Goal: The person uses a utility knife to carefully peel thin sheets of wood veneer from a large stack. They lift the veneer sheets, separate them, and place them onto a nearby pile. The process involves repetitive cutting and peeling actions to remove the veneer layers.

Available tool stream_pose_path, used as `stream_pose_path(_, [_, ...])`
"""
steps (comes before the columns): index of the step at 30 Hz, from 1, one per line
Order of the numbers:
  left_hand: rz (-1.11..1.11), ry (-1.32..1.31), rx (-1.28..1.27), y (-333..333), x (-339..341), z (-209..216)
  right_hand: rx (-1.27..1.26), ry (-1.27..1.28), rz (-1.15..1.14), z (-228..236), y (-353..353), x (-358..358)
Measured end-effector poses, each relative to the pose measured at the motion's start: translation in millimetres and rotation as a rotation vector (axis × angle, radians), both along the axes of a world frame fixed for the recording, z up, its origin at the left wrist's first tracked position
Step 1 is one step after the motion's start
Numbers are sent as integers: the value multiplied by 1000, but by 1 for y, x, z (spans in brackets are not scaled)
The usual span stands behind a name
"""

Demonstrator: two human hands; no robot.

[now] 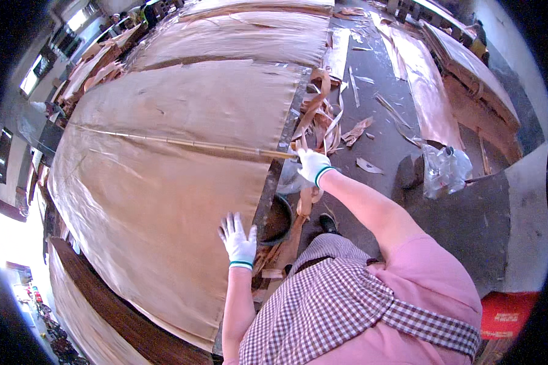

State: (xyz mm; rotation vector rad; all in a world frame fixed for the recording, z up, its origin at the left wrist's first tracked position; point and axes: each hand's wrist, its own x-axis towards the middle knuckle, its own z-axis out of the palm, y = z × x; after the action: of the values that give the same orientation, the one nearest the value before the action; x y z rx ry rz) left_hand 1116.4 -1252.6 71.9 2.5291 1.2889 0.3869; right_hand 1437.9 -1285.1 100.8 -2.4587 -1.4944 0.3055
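A large tan wood veneer sheet (182, 201) covers the work table. Across it lies a long, thin bamboo pole (207, 146), its thick end by the table's right edge. There my right hand (313, 165), in a white glove with a green-striped cuff, is closed around that end. My left hand (238, 244), in a matching glove, rests with fingers spread on the sheet near its right edge. Small wrinkles run through the veneer along and below the pole.
Veneer scraps (319, 115) hang and lie beside the table. A dark bucket (278, 220) stands below its edge. Further right are a clear plastic bag (446, 170), long veneer strips (429, 91) and a stacked pile of sheets (475, 67). More veneer (249, 36) lies beyond the sheet.
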Motion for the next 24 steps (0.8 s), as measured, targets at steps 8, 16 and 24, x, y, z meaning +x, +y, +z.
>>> stream_pose_path(8, [129, 161, 45, 29, 62, -3, -159, 834, 255, -11, 52, 93])
stream_pose_path(16, [305, -159, 149, 22, 85, 24, -457, 1428, -4, -24, 115, 163])
stream_pose_path(24, [421, -195, 63, 19, 107, -6, -279, 1210, 136, -10, 168, 179])
